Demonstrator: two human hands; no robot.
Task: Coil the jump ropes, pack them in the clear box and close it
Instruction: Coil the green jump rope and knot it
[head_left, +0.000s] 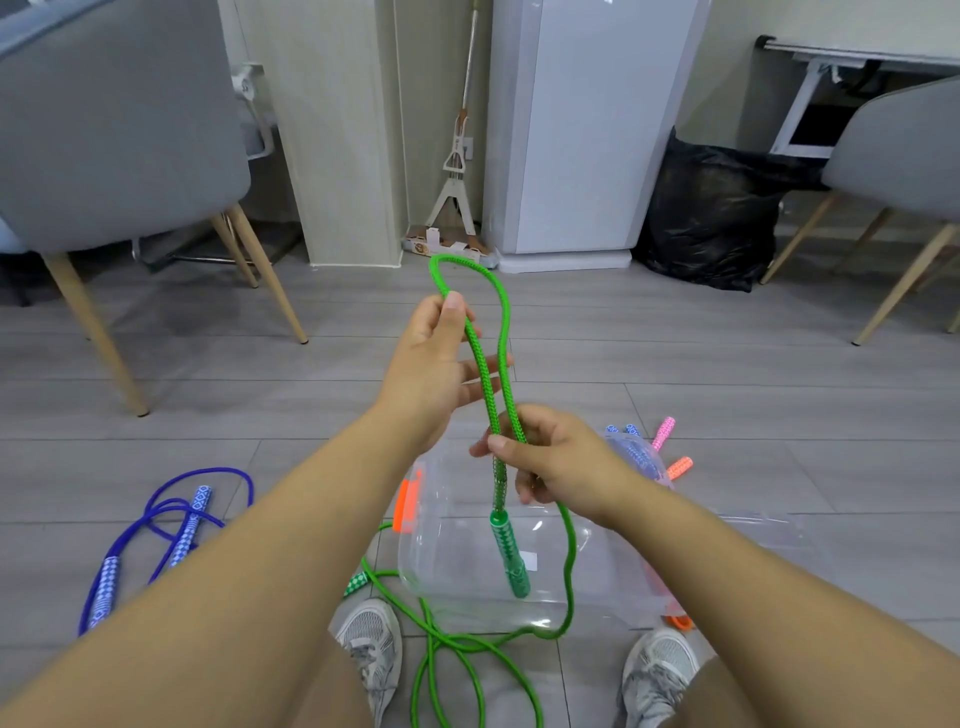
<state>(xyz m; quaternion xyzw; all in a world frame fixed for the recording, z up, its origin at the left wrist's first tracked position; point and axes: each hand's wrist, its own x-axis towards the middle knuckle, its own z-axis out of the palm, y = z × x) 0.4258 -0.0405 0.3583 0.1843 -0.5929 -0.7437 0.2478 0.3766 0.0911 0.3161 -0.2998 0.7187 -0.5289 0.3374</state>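
The green rope (478, 361) is held in the air above the box (457, 577). One long loop is already formed. Its long axis runs from just over the box upward and away from the person.

The far end of the loop is pinched by the left hand (436, 364), with the thumb pressed on the strand. The near end is gripped by the right hand (563, 462), whose fingers are curled round both strands. One handle (511, 558) hangs down from this hand, straight over the box.

The rest of the green rope is not yet coiled. From the right hand it drops past the right side of the box and lies in loose turns on the floor, on the near side of the box between the shoes (371, 644). The second handle (355, 583) lies at the near left corner of the box.

The slack is nearer to the right hand, so the next turn is probably to be drawn up from there while the loop is kept stretched by the left hand.

A blue rope (218, 471) lies on the floor, well to the left of the box.
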